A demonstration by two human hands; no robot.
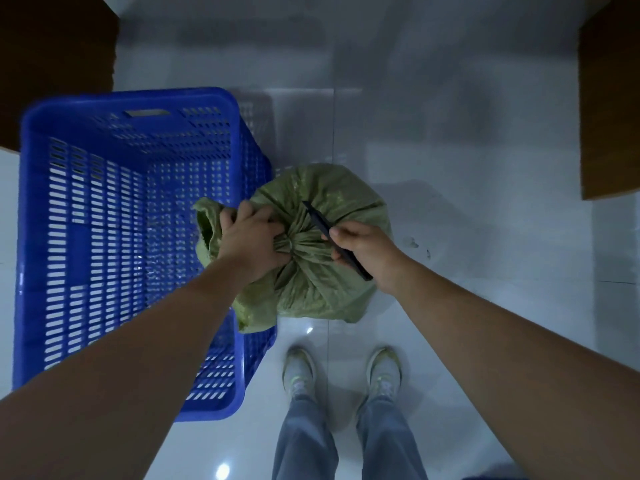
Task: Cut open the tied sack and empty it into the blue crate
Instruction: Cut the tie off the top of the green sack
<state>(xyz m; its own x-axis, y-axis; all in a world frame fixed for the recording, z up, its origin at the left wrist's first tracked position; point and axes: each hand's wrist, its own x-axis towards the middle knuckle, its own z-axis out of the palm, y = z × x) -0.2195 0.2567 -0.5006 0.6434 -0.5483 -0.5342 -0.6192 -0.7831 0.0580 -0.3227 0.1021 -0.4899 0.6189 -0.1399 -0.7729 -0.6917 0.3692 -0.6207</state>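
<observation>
Green woven sack stands on the floor between both hands, tied neck still bunched, touching the blue crate that sits left of them. Left hand is clenched on the gathered neck; right hand is closed around a dark cutter just beside the tie. Cutting step: blade must next slice the tie; no readable writing.

One green sack, one blue crate, one dark cutter, two hands, two shoes.

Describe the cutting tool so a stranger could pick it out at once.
Start at the big blue crate on the pale floor; the green tied sack stands against its right side. Over the sack's gathered neck, the right hand grips a slim dark cutter, the only thin black thing there.
</observation>
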